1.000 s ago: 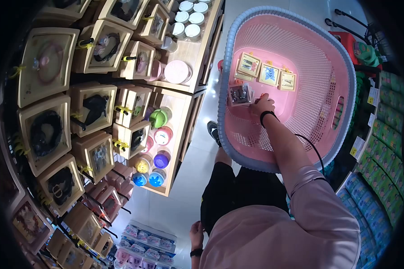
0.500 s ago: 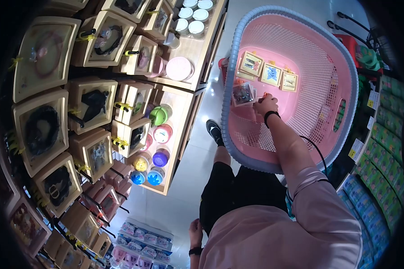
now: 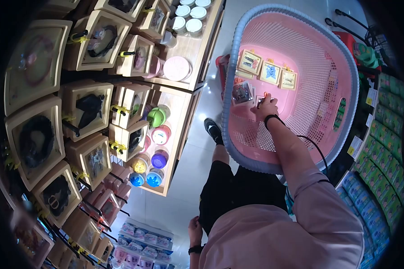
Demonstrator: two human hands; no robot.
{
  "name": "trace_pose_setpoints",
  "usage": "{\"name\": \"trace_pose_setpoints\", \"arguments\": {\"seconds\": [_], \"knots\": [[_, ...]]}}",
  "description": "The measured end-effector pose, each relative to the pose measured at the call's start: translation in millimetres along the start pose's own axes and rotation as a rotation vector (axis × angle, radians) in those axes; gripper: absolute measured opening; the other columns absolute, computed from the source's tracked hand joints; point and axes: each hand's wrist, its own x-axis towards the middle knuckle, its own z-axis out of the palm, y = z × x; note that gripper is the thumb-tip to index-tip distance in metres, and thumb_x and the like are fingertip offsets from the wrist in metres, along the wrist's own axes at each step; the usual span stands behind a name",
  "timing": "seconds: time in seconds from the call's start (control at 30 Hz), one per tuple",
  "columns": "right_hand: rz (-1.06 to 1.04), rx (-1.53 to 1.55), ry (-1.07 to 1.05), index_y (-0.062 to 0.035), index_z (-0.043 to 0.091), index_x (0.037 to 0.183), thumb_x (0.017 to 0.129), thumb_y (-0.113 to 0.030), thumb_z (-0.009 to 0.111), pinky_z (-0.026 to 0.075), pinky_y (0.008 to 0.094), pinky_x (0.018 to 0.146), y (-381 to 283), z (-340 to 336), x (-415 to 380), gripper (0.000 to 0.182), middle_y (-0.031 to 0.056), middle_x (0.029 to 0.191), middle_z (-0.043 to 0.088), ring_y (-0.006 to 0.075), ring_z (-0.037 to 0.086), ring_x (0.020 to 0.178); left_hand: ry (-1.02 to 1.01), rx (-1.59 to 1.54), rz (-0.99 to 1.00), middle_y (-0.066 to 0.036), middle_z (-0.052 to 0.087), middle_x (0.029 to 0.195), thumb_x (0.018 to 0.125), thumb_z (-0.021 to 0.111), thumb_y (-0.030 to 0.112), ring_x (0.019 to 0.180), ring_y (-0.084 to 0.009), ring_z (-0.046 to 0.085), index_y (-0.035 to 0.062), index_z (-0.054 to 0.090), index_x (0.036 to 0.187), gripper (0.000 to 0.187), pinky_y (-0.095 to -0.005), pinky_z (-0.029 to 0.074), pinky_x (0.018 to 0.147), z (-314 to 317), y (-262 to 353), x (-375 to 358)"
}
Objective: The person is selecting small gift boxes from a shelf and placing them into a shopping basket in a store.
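Note:
My right hand (image 3: 265,110) reaches down into a large pink laundry basket (image 3: 300,89) with a grey rim. Its fingers are spread over a small clear-fronted package (image 3: 260,101), which they partly cover; they look apart rather than gripping. Just left of that hand lies a clear square package (image 3: 242,93) with a dark item inside. Above it on the basket floor are several cream-framed packages, among them one with a blue item (image 3: 270,72) and one at the right (image 3: 288,80). My left hand (image 3: 195,231) hangs beside my thigh, loosely open and holding nothing visible.
Left of me, framed boxes (image 3: 94,107) hang on black hooks. A wooden shelf (image 3: 166,96) beside them holds colourful-lidded jars (image 3: 160,159) and white-lidded tubs (image 3: 194,28). Green packs (image 3: 377,166) line a shelf at the right. A red basket edge (image 3: 221,71) shows behind the pink one.
My right hand has opened its fingers slightly over the small package on the basket floor. The view has shifted a little; my left hand stays by my thigh.

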Motion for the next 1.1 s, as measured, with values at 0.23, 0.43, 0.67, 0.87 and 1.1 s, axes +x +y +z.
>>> {"name": "trace_pose_setpoints", "arguments": {"seconds": [0.23, 0.43, 0.67, 0.87, 1.1], "knots": [[0.019, -0.066, 0.054, -0.0166, 0.023, 0.149, 0.078, -0.039, 0.081, 0.049, 0.0487, 0.102, -1.2, 4.3, 2.1, 0.095, 0.0233, 0.144, 0.034, 0.0408, 0.050, 0.127, 0.019, 0.015, 0.041, -0.020, 0.070, 0.116, 0.099, 0.049, 0.006, 0.108, -0.0274, 0.067, -0.0026, 0.062, 0.127, 0.032, -0.0342, 0.051, 0.093, -2.7, 6.6, -3.8], [-0.044, 0.057, -0.058, -0.0135, 0.024, 0.153, 0.071, -0.049, 0.083, 0.048, 0.0463, 0.104, 15.0, -31.1, 4.7, 0.107, 0.0254, 0.141, 0.041, 0.0439, 0.052, 0.127, 0.034, 0.047, 0.135, -0.021, 0.069, 0.119, 0.098, 0.048, 0.004, 0.111, -0.0317, 0.067, -0.0035, 0.062, 0.126, 0.032, -0.0369, 0.051, 0.095, 1.5, 9.1, 12.5], [-0.360, 0.974, -0.401, -0.0018, 0.034, 0.147, 0.082, -0.020, 0.076, 0.055, 0.0356, 0.094, -7.0, -154.6, -107.7, 0.079, 0.0111, 0.121, 0.064, 0.0218, 0.068, 0.104, 0.052, -0.115, 0.305, -0.014, 0.069, 0.113, 0.093, 0.051, -0.004, 0.107, -0.0227, 0.066, -0.0015, 0.059, 0.124, 0.032, -0.0341, 0.052, 0.094, -0.4, 54.7, 25.7], [-0.637, 1.697, -0.970, -0.0010, 0.034, 0.149, 0.091, -0.015, 0.059, 0.045, 0.0508, 0.110, 20.9, -218.1, -223.6, 0.065, 0.0206, 0.140, 0.053, 0.0366, 0.057, 0.127, 0.124, -0.104, 0.493, -0.016, 0.068, 0.110, 0.092, 0.051, -0.003, 0.100, -0.0228, 0.067, -0.0030, 0.058, 0.127, 0.036, -0.0338, 0.053, 0.088, -17.4, 113.9, 12.5], [-0.933, 1.725, -1.148, 0.0008, 0.031, 0.152, 0.080, -0.038, 0.066, 0.033, 0.0567, 0.117, 31.5, -255.6, -331.2, 0.090, 0.0269, 0.149, 0.044, 0.0440, 0.046, 0.136, 0.364, 0.117, 1.042, -0.024, 0.064, 0.123, 0.095, 0.060, 0.008, 0.110, -0.0392, 0.064, -0.0010, 0.057, 0.130, 0.037, -0.0429, 0.053, 0.092, -29.7, 282.4, -105.9]]}}
